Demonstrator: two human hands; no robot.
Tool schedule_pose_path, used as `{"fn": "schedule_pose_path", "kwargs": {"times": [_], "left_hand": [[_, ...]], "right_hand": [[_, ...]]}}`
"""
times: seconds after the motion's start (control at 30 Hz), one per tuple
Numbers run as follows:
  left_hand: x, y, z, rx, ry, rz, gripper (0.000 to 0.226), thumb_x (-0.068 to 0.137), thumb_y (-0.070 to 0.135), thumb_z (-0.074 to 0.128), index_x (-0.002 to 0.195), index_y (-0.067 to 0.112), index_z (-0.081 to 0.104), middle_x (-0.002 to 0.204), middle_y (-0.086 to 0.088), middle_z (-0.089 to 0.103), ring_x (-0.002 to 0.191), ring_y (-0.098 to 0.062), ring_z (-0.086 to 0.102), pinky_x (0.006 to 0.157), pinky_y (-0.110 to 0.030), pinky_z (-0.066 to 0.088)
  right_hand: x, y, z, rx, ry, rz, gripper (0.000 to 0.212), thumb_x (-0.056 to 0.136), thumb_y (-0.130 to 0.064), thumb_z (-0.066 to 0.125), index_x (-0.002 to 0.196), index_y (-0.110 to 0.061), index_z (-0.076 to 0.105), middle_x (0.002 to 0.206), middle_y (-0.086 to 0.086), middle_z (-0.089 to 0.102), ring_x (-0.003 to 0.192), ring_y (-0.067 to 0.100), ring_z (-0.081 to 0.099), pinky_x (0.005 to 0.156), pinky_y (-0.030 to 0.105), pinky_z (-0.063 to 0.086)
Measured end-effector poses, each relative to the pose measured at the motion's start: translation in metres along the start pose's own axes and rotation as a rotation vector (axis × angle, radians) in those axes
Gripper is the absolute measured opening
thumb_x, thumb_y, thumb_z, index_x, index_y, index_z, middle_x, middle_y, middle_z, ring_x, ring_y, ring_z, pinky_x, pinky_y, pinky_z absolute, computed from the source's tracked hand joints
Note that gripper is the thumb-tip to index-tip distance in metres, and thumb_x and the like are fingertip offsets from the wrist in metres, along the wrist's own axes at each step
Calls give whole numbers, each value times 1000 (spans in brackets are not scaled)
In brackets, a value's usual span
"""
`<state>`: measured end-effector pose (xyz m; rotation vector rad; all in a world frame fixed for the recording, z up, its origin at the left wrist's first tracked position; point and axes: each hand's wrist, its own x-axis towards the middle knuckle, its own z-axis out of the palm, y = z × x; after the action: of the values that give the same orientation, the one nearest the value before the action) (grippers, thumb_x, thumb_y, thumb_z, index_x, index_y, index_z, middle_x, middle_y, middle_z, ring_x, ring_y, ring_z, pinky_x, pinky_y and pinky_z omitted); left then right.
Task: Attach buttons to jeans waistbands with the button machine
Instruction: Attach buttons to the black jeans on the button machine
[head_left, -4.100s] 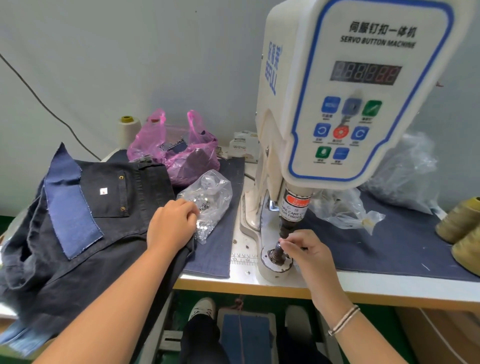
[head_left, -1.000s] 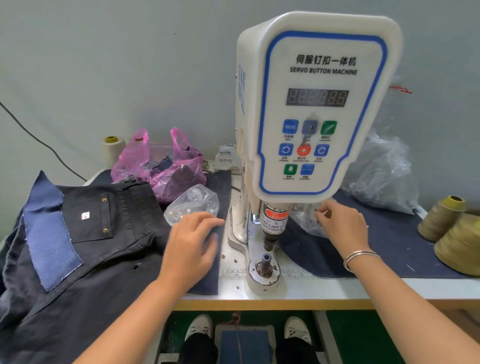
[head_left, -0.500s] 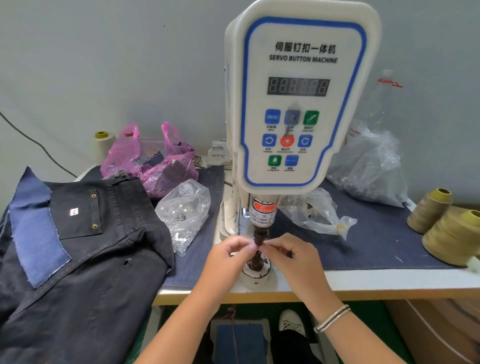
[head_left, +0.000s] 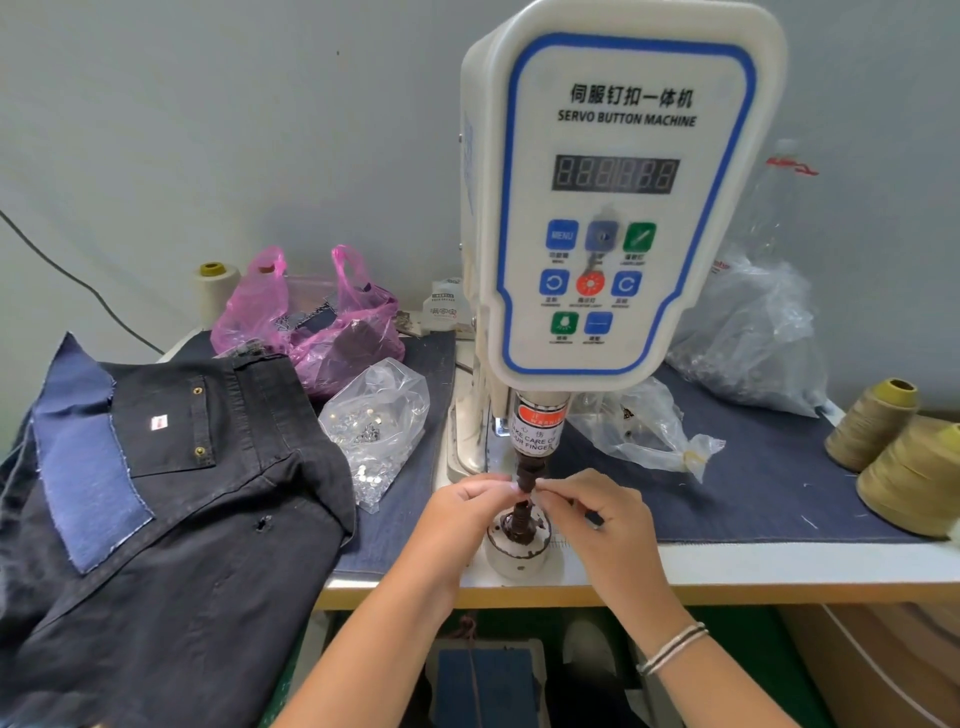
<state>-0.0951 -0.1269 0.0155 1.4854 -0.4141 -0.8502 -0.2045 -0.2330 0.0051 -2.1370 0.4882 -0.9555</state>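
Observation:
The white servo button machine (head_left: 623, 208) stands on the table, its dark punch (head_left: 530, 467) pointing down at the round lower die (head_left: 517, 543). My left hand (head_left: 467, 506) and my right hand (head_left: 597, 519) meet at the punch tip, fingertips pinching it from either side. Any button between the fingers is hidden. Dark jeans (head_left: 182, 519) with a blue patch lie in a heap at the left, untouched. A clear bag of small metal pieces (head_left: 379, 426) sits left of the machine, and another clear bag (head_left: 639, 426) lies to its right.
A pink bag (head_left: 311, 322) and a white thread cone (head_left: 218, 291) stand at the back left. A large clear bag (head_left: 753, 338) lies back right, with olive thread cones (head_left: 914, 478) at the right edge. A foot pedal (head_left: 483, 686) lies under the table.
A second ago my left hand was over the left bag and my right hand at the right bag. Both then came to the punch tip and have stayed there for the last half second.

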Motion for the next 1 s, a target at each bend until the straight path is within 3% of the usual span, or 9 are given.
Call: {"fn": "schedule_pose_path", "kwargs": {"times": [0.07,0.13,0.27,0.4,0.47,0.6,0.77,0.83,1.0], "left_hand": [[0,0,2,-37,-15,-15,19,83,30,69,70,41,77,75,31,69,66,24,56,70,-18,33],[0,-1,3,-62,-31,-36,17,82,31,70,71,41,78,74,30,69,71,19,58,71,-15,33],[0,-2,1,-147,-77,-71,12,82,33,68,80,36,79,86,25,73,94,10,52,76,-16,33],[1,-3,0,-142,-87,-87,16,85,30,66,79,34,80,88,22,74,88,12,59,76,-18,34],[0,-5,-2,-144,-102,-84,12,79,36,70,84,33,80,98,18,74,95,12,59,87,-21,33],[-4,-3,-3,-176,-103,-94,36,62,44,76,94,29,79,123,12,65,128,-7,40,112,-35,21],[-4,3,-4,-182,-80,-126,34,53,36,79,85,27,81,102,13,74,120,-5,49,104,-35,25],[-5,4,-4,-151,-84,-126,36,48,36,80,84,27,81,96,16,75,115,-1,50,99,-35,23],[-16,8,-11,-38,-179,-61,41,64,51,66,100,33,77,116,22,67,124,5,39,100,-36,18]], "right_hand": [[-5,2,-4,88,30,50,9,80,-27,67,87,-29,73,76,-15,67,75,0,61,70,9,42],[-10,5,-6,78,35,95,20,82,-19,70,84,-39,68,79,-19,67,81,1,60,75,8,39],[-16,8,-6,51,41,134,31,84,-13,70,82,-44,64,78,-23,65,85,3,60,82,26,42],[-17,7,-3,48,24,142,24,84,-17,69,84,-41,65,79,-16,67,83,5,60,83,29,43],[-17,3,0,64,12,140,15,84,-24,67,87,-39,67,80,-14,67,82,7,60,83,26,43],[-12,-5,6,126,-11,114,16,83,-24,66,98,-25,73,78,-8,67,80,6,60,71,12,48],[-6,-12,10,177,-33,146,23,84,-16,69,89,-38,68,78,-8,66,80,8,61,71,16,51],[-6,-14,10,185,-40,176,20,84,-16,68,89,-35,69,80,-11,66,82,9,62,72,18,51],[-10,-18,10,233,-94,334,26,89,-15,65,91,-41,68,86,-13,70,88,3,63,72,8,47]]}}
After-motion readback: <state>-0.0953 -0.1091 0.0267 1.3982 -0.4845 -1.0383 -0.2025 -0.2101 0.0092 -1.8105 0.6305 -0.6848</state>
